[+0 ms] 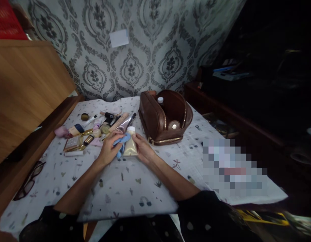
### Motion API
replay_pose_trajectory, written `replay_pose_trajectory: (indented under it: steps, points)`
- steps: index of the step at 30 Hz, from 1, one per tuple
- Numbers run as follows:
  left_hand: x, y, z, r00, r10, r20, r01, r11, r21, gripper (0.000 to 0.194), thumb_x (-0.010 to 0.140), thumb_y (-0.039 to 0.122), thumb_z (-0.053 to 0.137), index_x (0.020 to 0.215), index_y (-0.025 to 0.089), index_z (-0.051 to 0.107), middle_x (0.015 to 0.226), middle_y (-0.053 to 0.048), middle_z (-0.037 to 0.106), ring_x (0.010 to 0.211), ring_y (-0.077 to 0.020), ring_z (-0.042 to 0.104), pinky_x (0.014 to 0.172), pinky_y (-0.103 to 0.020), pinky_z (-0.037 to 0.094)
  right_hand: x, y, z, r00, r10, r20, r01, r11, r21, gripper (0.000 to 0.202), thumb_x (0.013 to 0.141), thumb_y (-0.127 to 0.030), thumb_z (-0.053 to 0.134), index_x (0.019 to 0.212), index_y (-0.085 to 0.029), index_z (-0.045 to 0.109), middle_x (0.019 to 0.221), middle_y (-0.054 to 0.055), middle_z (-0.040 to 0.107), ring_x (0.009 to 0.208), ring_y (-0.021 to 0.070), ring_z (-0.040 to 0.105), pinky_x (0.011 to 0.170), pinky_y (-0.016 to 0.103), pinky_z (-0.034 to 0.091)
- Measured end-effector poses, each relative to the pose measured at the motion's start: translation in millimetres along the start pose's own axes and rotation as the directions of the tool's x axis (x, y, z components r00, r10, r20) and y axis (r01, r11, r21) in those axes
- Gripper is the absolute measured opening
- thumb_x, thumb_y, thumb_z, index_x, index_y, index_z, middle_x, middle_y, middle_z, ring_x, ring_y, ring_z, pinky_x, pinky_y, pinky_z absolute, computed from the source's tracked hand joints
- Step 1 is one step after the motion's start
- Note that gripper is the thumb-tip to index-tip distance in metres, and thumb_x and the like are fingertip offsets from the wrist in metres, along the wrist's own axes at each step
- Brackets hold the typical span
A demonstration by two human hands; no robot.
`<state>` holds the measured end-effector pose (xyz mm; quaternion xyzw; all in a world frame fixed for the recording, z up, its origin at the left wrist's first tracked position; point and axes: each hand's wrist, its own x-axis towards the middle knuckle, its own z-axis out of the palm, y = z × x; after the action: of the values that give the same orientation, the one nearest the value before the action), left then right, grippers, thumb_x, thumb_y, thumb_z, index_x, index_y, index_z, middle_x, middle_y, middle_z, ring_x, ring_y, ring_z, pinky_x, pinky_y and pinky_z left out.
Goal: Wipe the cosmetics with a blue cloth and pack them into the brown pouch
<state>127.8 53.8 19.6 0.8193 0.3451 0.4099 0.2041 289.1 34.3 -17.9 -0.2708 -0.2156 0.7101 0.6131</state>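
Observation:
In my right hand is a pale yellow tube with a white cap, held cap up over the cloth. My left hand is closed on a blue cloth, which touches the tube's left side. Just beyond my hands lie several cosmetics, among them a clear tube with a black cap and a gold-and-black lipstick. Behind and to the right stands an open brown bag, with a white-capped bottle inside.
A patterned white cloth covers the table. Eyeglasses lie at its left edge. A wooden panel rises at the left, and a patterned wall covering hangs behind. A blurred-out patch is at the right.

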Motion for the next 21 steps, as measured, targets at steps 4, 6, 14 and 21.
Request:
replay_pose_trajectory:
  steps: [4, 6, 14, 21]
  points:
    - [3, 6, -7.8, 0.994, -0.027, 0.109, 0.037, 0.996, -0.083, 0.017, 0.082, 0.026, 0.058, 0.092, 0.021, 0.072, 0.101, -0.009, 0.068, 0.099, -0.0238, 0.064, 0.09, -0.037, 0.051, -2, -3, 1, 0.999, -0.036, -0.02, 0.035, 0.998, -0.053, 0.047, 0.061, -0.037, 0.088, 0.099, -0.021, 0.065, 0.082, 0.0, 0.072, 0.072, 0.0174, 0.067, 0.068, 0.029, 0.053]
    - [4, 8, -10.0, 0.99, -0.059, 0.131, 0.077, 0.987, -0.138, 0.015, 0.08, 0.028, 0.06, 0.087, 0.021, 0.071, 0.097, -0.008, 0.069, 0.097, -0.0245, 0.064, 0.089, -0.037, 0.051, -3, -5, 3, 0.999, -0.046, -0.006, 0.046, 0.996, -0.074, 0.048, 0.061, -0.039, 0.088, 0.1, -0.021, 0.067, 0.083, 0.001, 0.073, 0.072, 0.0175, 0.066, 0.067, 0.028, 0.052]
    - [2, 5, -9.4, 0.935, -0.316, -0.163, 0.273, 0.931, -0.243, 0.022, 0.08, 0.032, 0.062, 0.098, 0.021, 0.069, 0.079, 0.0, 0.064, 0.063, -0.0137, 0.054, 0.057, -0.024, 0.045, -11, -6, 8, 1.0, 0.024, -0.009, -0.024, 0.995, -0.092, 0.058, 0.058, -0.037, 0.09, 0.108, -0.022, 0.065, 0.077, -0.002, 0.07, 0.07, 0.0153, 0.063, 0.066, 0.026, 0.05]
    - [3, -1, -6.7, 0.953, -0.249, -0.174, 0.221, 0.961, -0.166, 0.023, 0.08, 0.03, 0.063, 0.1, 0.02, 0.07, 0.096, -0.003, 0.068, 0.082, -0.0176, 0.062, 0.073, -0.027, 0.049, -8, -1, 6, 1.0, 0.012, 0.026, -0.01, 0.998, -0.056, 0.044, 0.062, -0.037, 0.087, 0.098, -0.022, 0.066, 0.083, 0.0, 0.071, 0.082, 0.0172, 0.066, 0.077, 0.029, 0.052]
